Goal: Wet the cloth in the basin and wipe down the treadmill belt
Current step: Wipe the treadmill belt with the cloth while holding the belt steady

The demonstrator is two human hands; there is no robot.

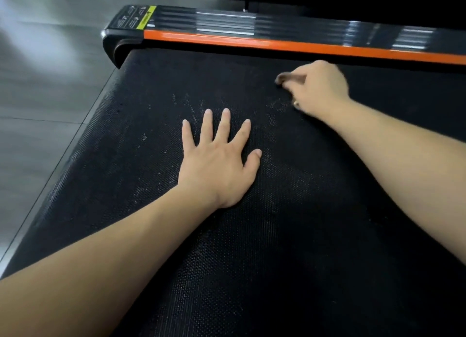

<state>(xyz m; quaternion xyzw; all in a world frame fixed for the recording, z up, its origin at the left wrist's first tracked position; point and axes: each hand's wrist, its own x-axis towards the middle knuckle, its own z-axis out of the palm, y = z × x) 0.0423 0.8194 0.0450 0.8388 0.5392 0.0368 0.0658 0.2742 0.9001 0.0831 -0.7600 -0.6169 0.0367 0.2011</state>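
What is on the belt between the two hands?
Only bare belt with pale dusty specks between left hand and right hand gripping the cloth, in the head view.

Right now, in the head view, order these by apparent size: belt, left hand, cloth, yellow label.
1. belt
2. left hand, nearer the camera
3. cloth and yellow label: alike; the cloth is mostly hidden in the right hand

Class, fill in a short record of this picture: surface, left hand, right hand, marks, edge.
Surface: black textured treadmill belt
Left hand: flat on the belt, fingers spread
Right hand: grips a small bunched brownish cloth near the far edge
Marks: whitish specks on the belt beyond the left hand
Edge: glossy orange side rail beyond the belt
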